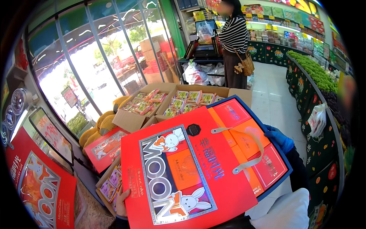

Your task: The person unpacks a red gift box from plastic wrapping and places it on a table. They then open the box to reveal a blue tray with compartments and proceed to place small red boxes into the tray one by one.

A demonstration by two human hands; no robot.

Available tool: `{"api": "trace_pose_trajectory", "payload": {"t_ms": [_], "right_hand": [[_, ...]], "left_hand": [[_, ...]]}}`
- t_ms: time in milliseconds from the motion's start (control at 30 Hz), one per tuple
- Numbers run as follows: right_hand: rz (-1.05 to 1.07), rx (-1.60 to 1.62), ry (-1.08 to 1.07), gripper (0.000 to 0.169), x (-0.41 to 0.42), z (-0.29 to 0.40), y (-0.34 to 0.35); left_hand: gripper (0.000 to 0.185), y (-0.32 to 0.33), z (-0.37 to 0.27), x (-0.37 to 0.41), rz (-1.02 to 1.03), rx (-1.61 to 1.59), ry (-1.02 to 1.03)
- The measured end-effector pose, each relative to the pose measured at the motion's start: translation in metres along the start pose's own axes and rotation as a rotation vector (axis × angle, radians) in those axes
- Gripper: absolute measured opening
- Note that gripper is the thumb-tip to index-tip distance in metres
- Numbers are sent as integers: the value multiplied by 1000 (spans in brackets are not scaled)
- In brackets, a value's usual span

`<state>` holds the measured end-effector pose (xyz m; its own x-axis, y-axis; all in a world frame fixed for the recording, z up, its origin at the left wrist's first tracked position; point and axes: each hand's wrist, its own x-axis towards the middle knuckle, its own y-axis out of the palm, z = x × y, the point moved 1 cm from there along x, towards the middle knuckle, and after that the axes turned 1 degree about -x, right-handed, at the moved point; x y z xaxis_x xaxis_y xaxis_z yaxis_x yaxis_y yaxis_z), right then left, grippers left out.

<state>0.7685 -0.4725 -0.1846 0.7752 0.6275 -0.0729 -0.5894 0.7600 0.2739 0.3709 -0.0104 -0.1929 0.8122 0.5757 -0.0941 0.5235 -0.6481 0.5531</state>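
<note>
A red mooncake gift sleeve (183, 169) with a clear window and a beige strap handle lies before me, tilted. Out of its right end sticks a dark blue tray (288, 167) holding red and orange boxes (248, 137). My right hand (278, 138), in a blue glove, grips the tray's outer right edge; its fingers are partly hidden beneath. At the sleeve's lower left edge, my left hand (123, 201) holds on, largely covered by the sleeve.
Open cartons (134, 120) of wrapped snacks stand beyond the sleeve. More red gift boxes (105, 147) and netted yellow fruit (105, 120) are at left. A person in a striped top (234, 34) stands ahead by a counter. A produce stand (314, 86) runs along the right.
</note>
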Motion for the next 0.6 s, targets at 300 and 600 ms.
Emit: {"api": "trace_pose_trajectory", "payload": {"t_ms": [300,600], "right_hand": [[83,197,216,72,-24,-2,5],[-4,285,140,69,-49,-13,16]], "left_hand": [[50,-1,-11,10,-40,143,-27],[51,-30,5,-81,-106,334,-63]]}}
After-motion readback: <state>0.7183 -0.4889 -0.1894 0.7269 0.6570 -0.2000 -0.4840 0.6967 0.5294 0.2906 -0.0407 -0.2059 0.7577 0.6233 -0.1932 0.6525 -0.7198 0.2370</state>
